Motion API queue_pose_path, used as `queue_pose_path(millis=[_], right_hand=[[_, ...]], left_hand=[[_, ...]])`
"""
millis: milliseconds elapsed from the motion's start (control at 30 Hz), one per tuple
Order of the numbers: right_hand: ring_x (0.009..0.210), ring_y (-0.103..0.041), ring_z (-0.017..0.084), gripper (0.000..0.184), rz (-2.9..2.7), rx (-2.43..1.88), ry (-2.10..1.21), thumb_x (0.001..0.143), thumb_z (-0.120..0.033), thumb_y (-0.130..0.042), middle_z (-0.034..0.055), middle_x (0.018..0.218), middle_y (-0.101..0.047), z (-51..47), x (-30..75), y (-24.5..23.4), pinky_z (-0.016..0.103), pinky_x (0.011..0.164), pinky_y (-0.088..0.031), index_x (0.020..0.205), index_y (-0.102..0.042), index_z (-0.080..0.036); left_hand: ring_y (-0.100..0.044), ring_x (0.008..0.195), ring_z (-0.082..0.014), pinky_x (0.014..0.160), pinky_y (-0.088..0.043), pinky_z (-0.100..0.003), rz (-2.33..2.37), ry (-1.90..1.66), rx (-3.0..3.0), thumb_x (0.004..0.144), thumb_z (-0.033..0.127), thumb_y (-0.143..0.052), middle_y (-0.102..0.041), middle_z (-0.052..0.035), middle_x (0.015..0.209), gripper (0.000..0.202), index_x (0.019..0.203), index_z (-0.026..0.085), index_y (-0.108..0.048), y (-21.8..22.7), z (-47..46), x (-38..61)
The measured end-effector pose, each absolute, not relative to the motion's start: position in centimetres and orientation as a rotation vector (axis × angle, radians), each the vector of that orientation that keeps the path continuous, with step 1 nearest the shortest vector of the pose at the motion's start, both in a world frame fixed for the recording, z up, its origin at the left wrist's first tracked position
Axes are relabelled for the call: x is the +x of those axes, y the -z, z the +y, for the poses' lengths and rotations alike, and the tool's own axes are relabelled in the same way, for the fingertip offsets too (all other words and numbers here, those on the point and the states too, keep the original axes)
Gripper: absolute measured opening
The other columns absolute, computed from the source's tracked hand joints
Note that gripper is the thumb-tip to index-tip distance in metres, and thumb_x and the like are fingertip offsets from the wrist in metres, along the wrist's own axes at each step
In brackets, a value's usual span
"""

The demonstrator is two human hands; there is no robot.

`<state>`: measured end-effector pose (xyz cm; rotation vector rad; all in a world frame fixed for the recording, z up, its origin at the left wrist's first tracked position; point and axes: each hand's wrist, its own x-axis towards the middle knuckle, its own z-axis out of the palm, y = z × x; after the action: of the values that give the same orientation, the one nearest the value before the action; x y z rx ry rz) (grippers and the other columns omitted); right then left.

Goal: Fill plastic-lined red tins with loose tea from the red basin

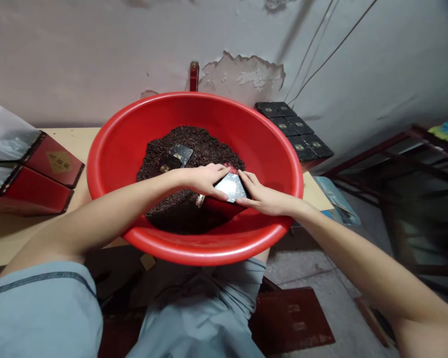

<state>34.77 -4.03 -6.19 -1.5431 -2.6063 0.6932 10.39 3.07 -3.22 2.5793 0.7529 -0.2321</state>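
Note:
A big red plastic basin (108, 149) rests on my lap and against a wooden table edge. It holds a heap of dark loose tea leaves (194, 149). My left hand (205, 180) and my right hand (263, 198) both grip a small red box with a dark glossy lid (229, 188) inside the basin, fingers curled over its edges. A second small black box (176, 156) lies half sunk in the tea farther back.
Two red gift boxes (41, 174) and a plastic bag (3, 132) lie on the wooden table (7, 233) at left. Several black boxes (294, 130) are stacked behind the basin at right. A metal rack (414, 164) stands at right. A red lid (294, 318) lies on the floor.

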Motion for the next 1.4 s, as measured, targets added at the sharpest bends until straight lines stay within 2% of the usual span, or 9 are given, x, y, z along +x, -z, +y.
queue_pose_path(millis=[233, 400, 600, 800, 900, 1033, 1100, 1200, 1400], right_hand=[[0.152, -0.037, 0.052, 0.102, -2.829, -1.649, -0.271, 0.099, -0.076, -0.038, 0.0316, 0.170, -0.029, -4.2, 34.3, 5.2, 0.072, 0.118, -0.037, 0.169, -0.017, -0.006], [0.143, -0.048, 0.049, 0.122, -2.869, -1.471, -0.159, 0.078, -0.066, -0.076, 0.0335, 0.161, -0.042, -2.7, 31.3, 5.1, 0.063, 0.112, -0.046, 0.168, -0.021, -0.005], [0.123, -0.057, 0.040, 0.115, -2.632, -1.725, -0.091, 0.076, -0.053, -0.081, 0.0264, 0.142, -0.054, -3.6, 28.3, 5.8, 0.053, 0.101, -0.050, 0.169, -0.028, -0.012], [0.119, -0.055, 0.038, 0.102, -2.452, -1.668, 0.312, 0.079, -0.052, -0.078, 0.0226, 0.137, -0.056, -5.2, 29.5, 1.7, 0.052, 0.097, -0.050, 0.166, -0.038, -0.014], [0.121, -0.052, 0.040, 0.095, -2.303, -1.576, 0.580, 0.083, -0.049, -0.074, 0.0229, 0.138, -0.054, -6.3, 31.9, -1.7, 0.055, 0.099, -0.048, 0.164, -0.040, -0.015], [0.125, -0.048, 0.043, 0.099, -2.055, -1.659, 0.870, 0.083, -0.045, -0.072, 0.0219, 0.142, -0.049, -7.9, 36.7, -5.8, 0.062, 0.099, -0.046, 0.169, -0.031, -0.020], [0.124, -0.048, 0.043, 0.098, -1.921, -1.770, 0.909, 0.085, -0.048, -0.068, 0.0210, 0.141, -0.049, -8.2, 39.9, -6.9, 0.064, 0.099, -0.047, 0.170, -0.027, -0.021], [0.122, -0.052, 0.040, 0.087, -1.713, -1.926, 0.841, 0.092, -0.048, -0.059, 0.0198, 0.136, -0.053, -8.3, 45.5, -6.5, 0.061, 0.097, -0.050, 0.170, -0.030, -0.023], [0.122, -0.060, 0.040, 0.070, -1.386, -2.350, 0.414, 0.094, -0.034, -0.047, 0.0245, 0.133, -0.060, -9.1, 54.2, -0.3, 0.053, 0.097, -0.053, 0.161, -0.048, -0.014]], left_hand=[[-0.041, 0.153, -0.0367, 0.123, -0.036, -0.036, 0.832, 0.288, 2.516, 0.086, 0.062, -0.061, -0.015, -0.0224, 0.177, 0.112, 0.170, 0.007, -0.010, 3.6, 2.6, 10.2], [-0.047, 0.151, -0.0369, 0.123, -0.038, -0.038, 0.926, 0.271, 2.576, 0.084, 0.068, -0.064, -0.010, -0.0243, 0.178, 0.119, 0.170, 0.006, -0.010, 3.2, 1.9, 9.8], [-0.035, 0.158, -0.0400, 0.124, -0.038, -0.041, 0.987, 0.297, 2.600, 0.069, 0.058, -0.086, -0.008, -0.0308, 0.175, 0.144, 0.170, 0.003, 0.000, 3.1, 2.5, 8.3], [-0.064, 0.134, -0.0373, 0.108, -0.056, -0.041, 0.854, -0.308, 2.880, 0.081, 0.045, -0.081, -0.040, -0.0239, 0.165, 0.113, 0.169, 0.013, -0.018, 2.4, 2.5, 7.5], [-0.059, 0.141, -0.0340, 0.107, -0.059, -0.045, 0.689, -0.830, 2.937, 0.098, 0.031, -0.059, -0.032, -0.0205, 0.171, 0.076, 0.167, 0.022, -0.027, 1.7, 1.8, 9.0], [-0.032, 0.160, -0.0364, 0.111, -0.056, -0.051, 0.572, -1.165, 2.910, 0.099, 0.010, -0.038, -0.016, -0.0223, 0.177, 0.066, 0.165, 0.016, -0.033, -1.2, 0.4, 16.1], [-0.013, 0.165, -0.0365, 0.126, -0.038, -0.058, 0.556, -1.192, 2.967, 0.099, 0.006, -0.034, -0.017, -0.0244, 0.176, 0.062, 0.160, 0.007, -0.041, -3.3, -0.6, 21.4], [-0.020, 0.163, -0.0380, 0.132, -0.019, -0.063, 0.620, -1.096, 3.049, 0.102, 0.011, -0.037, -0.030, -0.0211, 0.173, 0.058, 0.160, 0.006, -0.044, -5.6, -2.2, 29.5], [-0.037, 0.157, -0.0330, 0.128, -0.034, -0.045, 0.562, -0.490, 3.120, 0.106, 0.011, -0.030, -0.045, -0.0221, 0.165, 0.054, 0.155, -0.003, -0.049, -2.7, -4.5, 39.7]])
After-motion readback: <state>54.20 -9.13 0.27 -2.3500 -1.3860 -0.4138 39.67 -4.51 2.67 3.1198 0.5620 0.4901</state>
